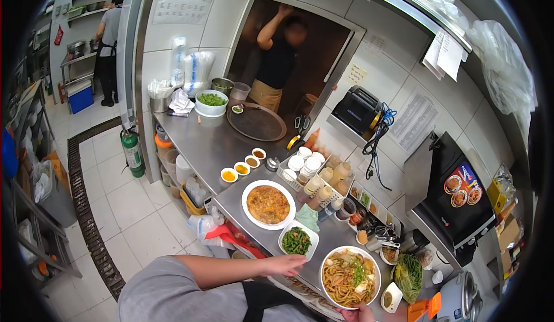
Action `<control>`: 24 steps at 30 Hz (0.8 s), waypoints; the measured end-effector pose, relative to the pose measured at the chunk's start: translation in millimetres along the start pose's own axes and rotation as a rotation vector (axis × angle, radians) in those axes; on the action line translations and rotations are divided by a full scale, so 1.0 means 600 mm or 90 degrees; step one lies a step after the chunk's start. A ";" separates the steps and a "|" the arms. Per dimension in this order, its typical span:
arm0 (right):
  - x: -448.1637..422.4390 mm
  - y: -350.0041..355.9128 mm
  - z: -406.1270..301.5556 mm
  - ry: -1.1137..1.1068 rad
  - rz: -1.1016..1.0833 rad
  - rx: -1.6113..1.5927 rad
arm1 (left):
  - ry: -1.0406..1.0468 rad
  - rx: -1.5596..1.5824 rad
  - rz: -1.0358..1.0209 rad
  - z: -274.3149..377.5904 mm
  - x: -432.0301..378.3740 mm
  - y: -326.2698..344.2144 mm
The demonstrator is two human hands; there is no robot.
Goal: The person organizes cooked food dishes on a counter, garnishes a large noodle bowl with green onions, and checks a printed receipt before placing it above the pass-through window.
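Note:
My right hand [358, 312] grips the near rim of a white bowl of thick noodles [349, 276], topped with chopped spring onion. My left hand [285, 265] reaches across with its fingers stretched out and nothing in them. It is just below a square white dish of green beans [297, 241]; I cannot tell whether it touches the dish. Farther along the steel counter lies a round white plate with a flat, browned omelette-like dish [268, 205]. A small white dish of sauce [391, 298] stands to the right of the noodle bowl.
Sauce cups [240, 168], squeeze bottles [322, 194] and a round brown tray [256, 122] stand on the steel counter. Bagged green beans [408, 276] lie at right. A person [277, 62] stands beyond the pass-through window, and another person [109, 47] works at far left.

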State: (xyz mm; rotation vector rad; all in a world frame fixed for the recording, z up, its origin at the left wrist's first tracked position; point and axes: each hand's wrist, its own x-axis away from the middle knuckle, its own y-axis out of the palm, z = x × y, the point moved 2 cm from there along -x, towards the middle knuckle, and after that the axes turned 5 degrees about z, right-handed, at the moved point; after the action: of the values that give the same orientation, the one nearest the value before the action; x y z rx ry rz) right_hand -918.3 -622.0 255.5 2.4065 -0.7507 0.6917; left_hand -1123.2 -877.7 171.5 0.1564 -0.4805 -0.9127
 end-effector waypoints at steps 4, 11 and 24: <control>0.033 0.144 0.015 -0.025 -0.067 0.050 | 0.058 0.083 -0.116 0.086 0.029 -0.014; -0.051 0.417 0.110 0.006 -0.181 0.103 | 0.091 0.310 0.040 0.150 0.118 -0.246; -0.288 0.564 0.163 -0.332 -0.083 0.296 | 0.409 0.348 0.465 0.111 0.286 -0.771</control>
State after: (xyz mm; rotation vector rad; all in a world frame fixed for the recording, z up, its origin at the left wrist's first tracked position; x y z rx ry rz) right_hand -1223.3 -859.5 189.2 3.0890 -0.6708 0.1884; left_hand -1399.7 -1290.3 134.9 0.6978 -0.1415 0.0262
